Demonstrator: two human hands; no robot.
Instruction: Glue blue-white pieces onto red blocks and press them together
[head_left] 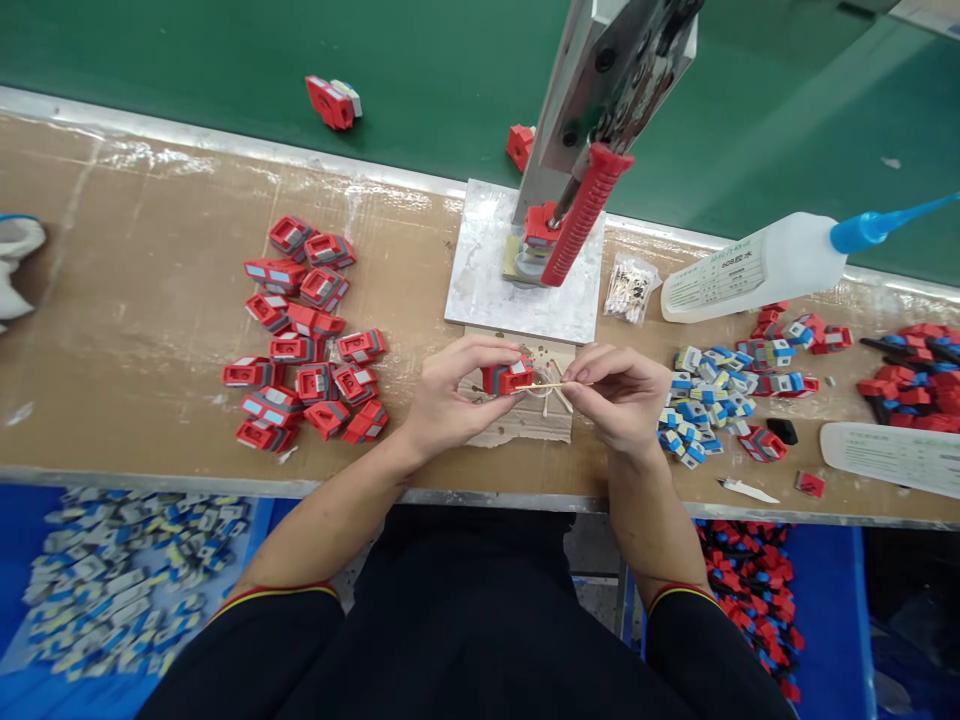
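Note:
Between the thumb and fingers of my left hand [457, 392] is a red plastic toy car part [504, 378]. My right hand [619, 392] pinches a thin cotton swab [546, 386], whose tip meets the right side of the red part. Beneath both hands lies a stained piece of cardboard [525, 430] with a small clear round dish [553, 378] and loose swabs on it. Left of my left hand, a group of red and grey toy car parts [315, 382] is spread out. Small blue and white parts [701, 400] are piled to the right of my right hand.
A hand press with a red handle [589, 215] stands on a metal plate [480, 290] ahead. Beside it are a bag of swabs [631, 288] and a glue bottle [750, 265]. A craft knife [748, 490] lies near the front edge. Blue bins [829, 600] sit below.

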